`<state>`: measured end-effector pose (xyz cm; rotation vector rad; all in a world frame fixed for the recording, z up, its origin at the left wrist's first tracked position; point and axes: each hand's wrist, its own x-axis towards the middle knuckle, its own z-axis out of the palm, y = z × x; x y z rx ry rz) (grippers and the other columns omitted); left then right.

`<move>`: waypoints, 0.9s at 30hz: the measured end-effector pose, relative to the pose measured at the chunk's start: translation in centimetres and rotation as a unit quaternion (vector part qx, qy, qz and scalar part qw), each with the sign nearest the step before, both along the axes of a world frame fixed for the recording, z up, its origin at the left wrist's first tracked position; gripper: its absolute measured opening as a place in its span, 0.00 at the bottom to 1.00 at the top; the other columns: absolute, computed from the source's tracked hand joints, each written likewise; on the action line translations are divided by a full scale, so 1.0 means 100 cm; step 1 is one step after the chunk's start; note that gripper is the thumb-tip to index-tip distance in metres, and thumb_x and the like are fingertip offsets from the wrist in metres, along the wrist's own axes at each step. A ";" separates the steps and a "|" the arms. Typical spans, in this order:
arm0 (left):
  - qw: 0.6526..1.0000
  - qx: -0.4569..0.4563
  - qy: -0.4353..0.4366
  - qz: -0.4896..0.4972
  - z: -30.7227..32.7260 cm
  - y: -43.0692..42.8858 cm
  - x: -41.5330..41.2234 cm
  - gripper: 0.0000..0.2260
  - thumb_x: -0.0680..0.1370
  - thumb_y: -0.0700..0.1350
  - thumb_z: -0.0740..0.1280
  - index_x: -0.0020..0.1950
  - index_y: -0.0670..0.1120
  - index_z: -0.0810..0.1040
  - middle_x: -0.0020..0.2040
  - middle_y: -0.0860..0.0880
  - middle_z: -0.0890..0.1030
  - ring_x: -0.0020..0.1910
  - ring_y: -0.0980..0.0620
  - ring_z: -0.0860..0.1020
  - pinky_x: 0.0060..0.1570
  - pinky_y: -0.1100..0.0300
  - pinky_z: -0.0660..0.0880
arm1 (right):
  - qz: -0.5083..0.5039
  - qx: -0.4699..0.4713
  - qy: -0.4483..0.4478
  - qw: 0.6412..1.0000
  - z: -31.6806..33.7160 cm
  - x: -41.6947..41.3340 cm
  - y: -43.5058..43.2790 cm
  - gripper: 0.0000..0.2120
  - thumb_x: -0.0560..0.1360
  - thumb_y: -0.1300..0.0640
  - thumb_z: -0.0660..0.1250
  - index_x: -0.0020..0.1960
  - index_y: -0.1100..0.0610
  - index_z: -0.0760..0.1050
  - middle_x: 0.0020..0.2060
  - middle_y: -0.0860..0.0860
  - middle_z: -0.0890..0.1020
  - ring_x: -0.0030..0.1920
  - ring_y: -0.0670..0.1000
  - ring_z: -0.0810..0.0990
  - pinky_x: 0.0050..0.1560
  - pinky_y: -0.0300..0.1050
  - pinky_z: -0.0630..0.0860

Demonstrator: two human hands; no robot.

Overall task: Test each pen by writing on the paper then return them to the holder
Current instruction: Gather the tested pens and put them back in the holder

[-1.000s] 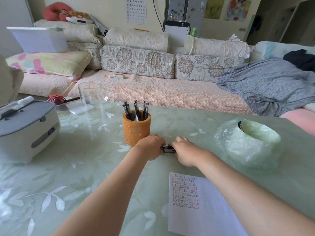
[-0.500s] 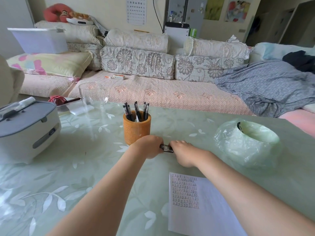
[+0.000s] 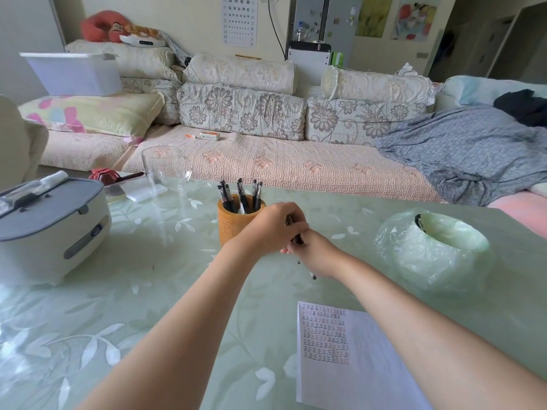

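Since only the head view is available, we report from it. Left hand and right hand meet over the green table, both gripping one dark pen. Left fingers are curled on its upper end, right fingers curled round the barrel. The pen is tilted, tip toward 5 o'clock, above the table. We can't tell if the tip touches. The orange holder sits at 9 o'clock of the hands with more pens standing in it. The written-on paper lies at 5 o'clock, apart from the hands. A plastic-wrapped roll is at 3 o'clock, and a white appliance at far 9 o'clock.
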<state>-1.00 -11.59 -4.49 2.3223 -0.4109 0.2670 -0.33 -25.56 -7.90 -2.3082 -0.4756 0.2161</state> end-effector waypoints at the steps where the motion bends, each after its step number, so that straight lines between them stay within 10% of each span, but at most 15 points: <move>1: 1.000 0.008 -0.001 0.003 -0.002 -0.001 0.000 0.04 0.78 0.48 0.67 0.50 0.48 0.78 0.44 0.52 0.80 0.39 0.49 0.82 0.33 0.66 0.75 | -0.001 0.009 0.005 1.000 0.000 0.001 0.001 0.09 0.81 0.56 0.57 0.49 0.55 0.75 0.46 0.47 0.82 0.52 0.56 0.81 0.55 0.60 0.76; 6: 0.998 -0.038 -0.050 0.024 0.011 0.000 -0.001 0.10 0.78 0.50 0.68 0.55 0.48 0.74 0.47 0.51 0.79 0.31 0.48 0.81 0.30 0.69 0.72 | -0.008 0.155 -0.005 0.988 0.005 0.000 0.004 0.07 0.81 0.67 0.56 0.49 0.61 0.73 0.40 0.51 0.82 0.37 0.37 0.79 0.42 0.31 0.73; 11: 0.998 -0.027 -0.051 0.017 0.004 0.001 0.000 0.07 0.79 0.45 0.66 0.55 0.51 0.81 0.40 0.55 0.81 0.32 0.52 0.81 0.34 0.72 0.71 | -0.024 0.203 0.013 0.979 -0.007 0.001 0.004 0.09 0.78 0.69 0.57 0.50 0.59 0.72 0.39 0.48 0.83 0.45 0.46 0.82 0.53 0.43 0.74; 19: 0.998 -0.046 -0.036 0.033 -0.004 0.009 0.003 0.08 0.78 0.43 0.67 0.55 0.50 0.82 0.28 0.55 0.80 0.30 0.53 0.82 0.36 0.73 0.72 | -0.027 0.238 0.025 0.971 -0.004 0.001 0.006 0.10 0.78 0.68 0.60 0.48 0.60 0.78 0.43 0.52 0.84 0.44 0.43 0.81 0.43 0.30 0.72; 27: 0.999 -0.013 -0.028 0.011 -0.007 0.018 0.010 0.16 0.78 0.49 0.67 0.66 0.53 0.76 0.57 0.57 0.80 0.36 0.64 0.73 0.41 0.68 0.67 | -0.001 0.185 0.058 0.981 0.003 -0.002 0.004 0.07 0.80 0.69 0.57 0.53 0.63 0.72 0.42 0.57 0.83 0.40 0.50 0.83 0.34 0.31 0.73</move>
